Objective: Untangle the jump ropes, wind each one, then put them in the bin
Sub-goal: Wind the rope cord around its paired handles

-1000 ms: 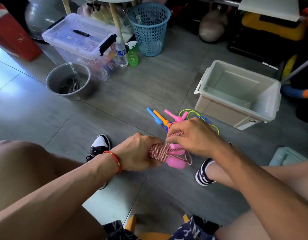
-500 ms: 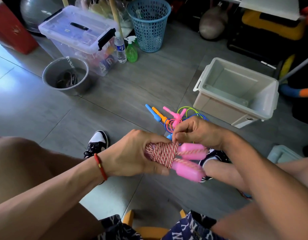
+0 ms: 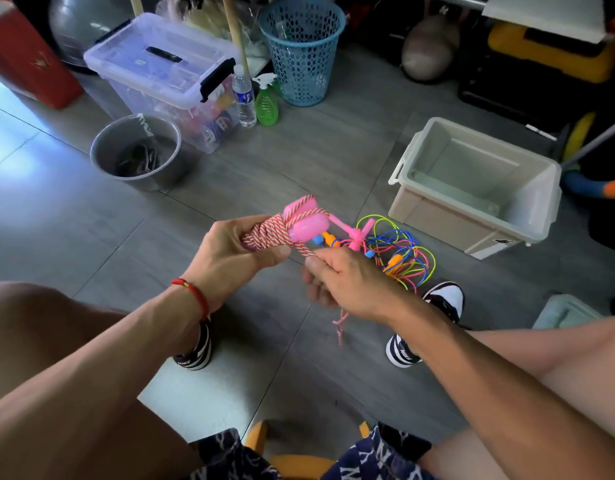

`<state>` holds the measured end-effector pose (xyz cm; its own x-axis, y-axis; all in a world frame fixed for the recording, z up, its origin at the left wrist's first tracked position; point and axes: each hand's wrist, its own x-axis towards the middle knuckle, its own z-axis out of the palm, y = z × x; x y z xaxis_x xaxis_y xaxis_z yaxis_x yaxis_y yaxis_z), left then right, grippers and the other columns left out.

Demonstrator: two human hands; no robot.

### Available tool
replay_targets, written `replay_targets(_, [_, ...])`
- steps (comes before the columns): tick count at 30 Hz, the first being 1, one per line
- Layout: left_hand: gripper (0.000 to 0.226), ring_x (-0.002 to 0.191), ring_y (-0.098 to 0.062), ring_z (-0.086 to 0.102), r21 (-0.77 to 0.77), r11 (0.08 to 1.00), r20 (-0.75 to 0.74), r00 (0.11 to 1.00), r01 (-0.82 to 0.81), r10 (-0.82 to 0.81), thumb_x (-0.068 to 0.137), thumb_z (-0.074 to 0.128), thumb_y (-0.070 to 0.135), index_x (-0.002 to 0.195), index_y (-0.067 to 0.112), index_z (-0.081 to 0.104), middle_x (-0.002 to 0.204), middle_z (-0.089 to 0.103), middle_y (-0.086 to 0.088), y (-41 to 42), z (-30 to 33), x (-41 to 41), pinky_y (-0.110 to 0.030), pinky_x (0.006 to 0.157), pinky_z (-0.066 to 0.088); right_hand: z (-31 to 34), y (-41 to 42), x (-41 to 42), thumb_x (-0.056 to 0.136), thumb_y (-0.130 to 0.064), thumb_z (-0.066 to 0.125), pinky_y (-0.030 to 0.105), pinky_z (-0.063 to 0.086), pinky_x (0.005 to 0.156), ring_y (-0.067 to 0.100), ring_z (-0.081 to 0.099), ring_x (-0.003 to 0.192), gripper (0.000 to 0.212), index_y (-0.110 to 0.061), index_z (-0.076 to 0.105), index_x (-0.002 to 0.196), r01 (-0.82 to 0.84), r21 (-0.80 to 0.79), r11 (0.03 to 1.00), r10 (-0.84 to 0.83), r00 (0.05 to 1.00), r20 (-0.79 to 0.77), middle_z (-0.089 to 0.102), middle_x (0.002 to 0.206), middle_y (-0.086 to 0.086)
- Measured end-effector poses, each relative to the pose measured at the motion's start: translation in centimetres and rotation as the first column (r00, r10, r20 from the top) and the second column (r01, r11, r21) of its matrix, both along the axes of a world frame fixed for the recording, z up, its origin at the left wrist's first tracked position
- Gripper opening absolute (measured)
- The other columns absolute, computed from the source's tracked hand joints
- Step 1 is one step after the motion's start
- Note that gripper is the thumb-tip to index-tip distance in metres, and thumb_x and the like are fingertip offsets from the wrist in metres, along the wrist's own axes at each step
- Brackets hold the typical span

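Head view, near to far. Nearest the camera, two bare forearms reach forward over the knees; the left wrist carries a thin red cord bracelet [image 3: 194, 295]. The left hand [image 3: 229, 258] has its fingers curled round a wound bundle of red-and-white twisted jump rope [image 3: 269, 233], whose two pink plastic handles [image 3: 306, 223] project up and to the right of the fist with one turn of rope crossing them. The right hand [image 3: 347, 282], just beside and slightly below the left, pinches the free length of the same rope between thumb and curled fingers; a short frayed tail [image 3: 340, 325] hangs beneath it. Two feet in dark-and-white sneakers rest on the grey tiled floor [image 3: 74, 216] under the arms. Just beyond the right hand, on the floor, lies a tangled heap of thin plastic jump ropes [image 3: 399, 251] in green, blue, pink and orange, with slim pink, orange and blue handles; their exact number cannot be told. Behind the heap and to its right stands one beige rectangular plastic bin [image 3: 475, 202], open. Further left stands one grey round bucket [image 3: 136, 150] holding dark items. At the far edge stand one clear lidded storage box [image 3: 160, 71], one clear water bottle [image 3: 244, 98], one green spray bottle [image 3: 266, 102] and one blue perforated basket [image 3: 302, 53].
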<state>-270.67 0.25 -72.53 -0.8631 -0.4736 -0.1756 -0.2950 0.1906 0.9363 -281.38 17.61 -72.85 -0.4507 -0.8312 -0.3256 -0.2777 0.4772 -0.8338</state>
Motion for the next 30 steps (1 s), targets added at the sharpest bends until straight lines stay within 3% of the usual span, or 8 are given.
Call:
replay_targets(4, [0.044,0.077,-0.005,0.067,-0.262,0.964,0.104,0.992,-0.043,0.072,0.072,0.086,0.039,0.113,0.033,0.074,0.085,0.075,0.010,0.0,-1.3,-0.6,-0.026,0.078,0.053,0.4,-0.6,0.7,0.106,-0.014,0.039,0.028,0.030,0.064,0.014,0.046,0.067,0.034,-0.010,0.064,0.082,0.043,0.077,0.996,-0.030,0.987,-0.157,0.054,0.072,-0.003])
replay_targets(9, [0.055,0.091,-0.025,0.071,-0.659,0.752,0.012,0.999,-0.030,0.050,0.075,0.084,0.046,0.126,0.032,0.065,0.099,0.075,0.004,1.9,-1.9,-1.1,-0.036,0.077,0.056,0.9,-1.0,1.2,0.102,-0.020,0.045,0.033,0.032,0.060,0.023,0.044,0.069,0.034,-0.006,0.061,0.075,0.315,0.023,0.949,-0.311,0.945,-0.103,0.050,0.070,0.007])
replay_targets(13, [0.046,0.083,-0.030,0.061,-0.881,0.471,-0.122,0.981,-0.036,-0.153,0.095,0.070,0.029,0.138,0.018,0.059,0.103,0.066,-0.001,3.7,-2.2,-1.2,-0.041,0.071,0.049,2.1,-0.7,1.3,0.095,-0.055,0.058,0.032,0.030,0.057,0.018,0.037,0.055,0.062,0.001,0.063,0.067,0.640,-0.071,0.765,-0.620,0.762,0.189,0.039,0.051,-0.001])
replay_targets(17, [0.057,0.091,-0.033,0.055,-0.878,0.476,-0.192,0.944,-0.044,-0.267,0.092,0.067,0.005,0.147,0.013,0.052,0.123,0.059,-0.010,5.3,-1.9,-0.9,-0.045,0.077,0.047,2.4,0.6,0.3,0.092,-0.062,0.059,0.027,0.026,0.050,0.013,0.030,0.048,0.068,-0.023,0.054,0.037,0.669,-0.130,0.732,-0.642,0.741,0.197,0.033,0.043,-0.012])
replay_targets(20, [0.051,0.102,-0.029,0.058,-0.747,0.664,-0.218,0.928,0.041,-0.302,0.097,0.062,0.023,0.145,0.011,0.051,0.127,0.055,-0.006,5.5,-1.2,-0.2,-0.046,0.084,0.048,1.5,0.6,-0.2,0.084,-0.074,0.060,0.032,0.028,0.062,0.017,0.033,0.059,0.069,-0.011,0.067,0.057,0.606,-0.190,0.773,-0.571,0.794,0.207,0.041,0.055,0.007])
replay_targets(23, [0.040,0.082,-0.024,0.067,-0.192,0.981,-0.235,0.969,0.032,-0.078,0.093,0.065,0.040,0.127,0.021,0.055,0.112,0.064,0.007,5.5,-0.3,0.2,-0.048,0.071,0.056,1.2,0.7,-0.1,0.078,-0.080,0.059,0.039,0.024,0.059,0.027,0.028,0.062,0.090,0.010,0.066,0.079,0.443,-0.264,0.857,-0.425,0.897,0.122,0.040,0.060,0.024])
replay_targets(27, [0.046,0.090,-0.035,0.069,0.514,0.830,-0.085,0.976,0.217,-0.203,0.094,0.064,0.033,0.137,0.017,0.057,0.113,0.069,-0.017,3.2,0.3,0.1,-0.055,0.084,0.058,1.3,1.5,-0.4,0.097,-0.039,0.062,0.020,0.030,0.056,0.003,0.036,0.049,0.039,-0.020,0.070,0.064,0.226,-0.370,0.901,-0.211,0.974,0.081,0.042,0.046,-0.014])
replay_targets(30, [0.036,0.075,-0.029,0.067,0.537,0.776,-0.080,0.935,0.332,-0.344,0.100,0.056,0.024,0.130,0.005,0.057,0.104,0.071,-0.016,2.6,0.2,0.3,-0.044,0.077,0.053,0.8,1.3,-0.5,0.099,-0.028,0.060,0.024,0.039,0.090,-0.007,0.057,0.062,0.030,-0.039,0.071,0.074,0.124,-0.338,0.933,-0.130,0.991,0.004,0.064,0.060,-0.024])
